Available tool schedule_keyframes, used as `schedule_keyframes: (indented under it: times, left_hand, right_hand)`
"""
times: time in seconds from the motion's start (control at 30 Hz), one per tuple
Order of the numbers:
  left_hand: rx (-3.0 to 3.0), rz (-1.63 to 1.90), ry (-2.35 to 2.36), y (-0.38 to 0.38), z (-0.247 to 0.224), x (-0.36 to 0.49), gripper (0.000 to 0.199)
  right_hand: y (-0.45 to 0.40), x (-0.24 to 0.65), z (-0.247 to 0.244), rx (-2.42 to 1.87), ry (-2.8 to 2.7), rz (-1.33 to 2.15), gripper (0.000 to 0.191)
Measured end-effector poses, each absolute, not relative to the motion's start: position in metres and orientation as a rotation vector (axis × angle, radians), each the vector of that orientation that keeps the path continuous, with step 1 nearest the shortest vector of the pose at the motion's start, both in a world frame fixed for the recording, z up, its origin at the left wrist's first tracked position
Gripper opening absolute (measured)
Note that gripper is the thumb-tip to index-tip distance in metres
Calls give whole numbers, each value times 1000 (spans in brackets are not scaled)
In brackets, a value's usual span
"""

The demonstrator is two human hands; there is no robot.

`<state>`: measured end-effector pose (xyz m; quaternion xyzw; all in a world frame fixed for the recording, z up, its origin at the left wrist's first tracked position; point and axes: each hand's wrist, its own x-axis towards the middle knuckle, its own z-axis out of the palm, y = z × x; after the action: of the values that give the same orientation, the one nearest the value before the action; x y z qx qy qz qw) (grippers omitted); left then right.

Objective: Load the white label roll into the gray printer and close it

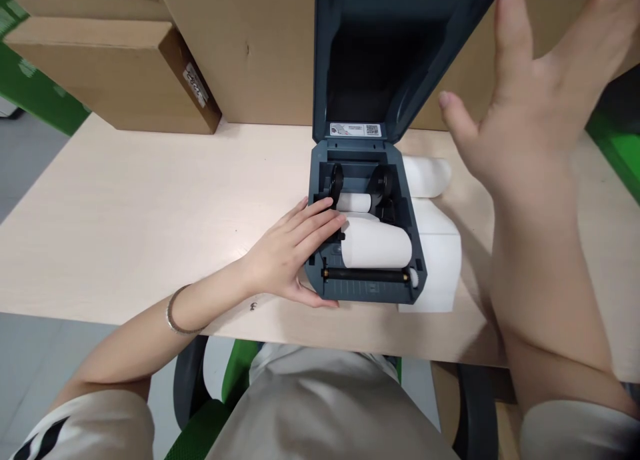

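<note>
A dark blue-grey label printer (316, 180) sits on the table with its lid (320, 67) raised. Inside, a curled strip of white label paper (377, 243) lies above the black roller (367, 275), and a small white core (354, 202) sits between two black holders. My left hand (295, 247) clasps the printer's left front corner, fingers laid over the side wall beside the paper, thumb along the front edge. My right hand (540, 100) is raised at the lid's upper right, fingers stretched and thumb spread; one finger is close to the lid's edge, its contact unclear.
White label paper (440, 260) and a white roll (430, 177) lie right of the printer. A flat cardboard box (100, 73) stands at the table's back left, and a large cardboard panel (250, 60) rises behind the printer. The table (125, 213) ends at my body.
</note>
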<state>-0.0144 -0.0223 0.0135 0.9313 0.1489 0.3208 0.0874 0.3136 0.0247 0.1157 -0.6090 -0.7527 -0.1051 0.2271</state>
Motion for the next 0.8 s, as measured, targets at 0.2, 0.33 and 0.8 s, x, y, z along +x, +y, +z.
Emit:
schedule_keyframes:
  times: [0.2,0.33,0.8]
  left_hand:
    - [2801,962,446,-21,13,-15,123]
    - [2874,981,513,-23,15,-15,120]
    - [2884,965,492,-22,18,-15,122]
  right_hand:
    - [26,307,110,-1739,-2065,-358,80]
    - [29,298,107,-1745,-1996,-373,80]
    - [19,287,99,-1543,-2191,-554,58]
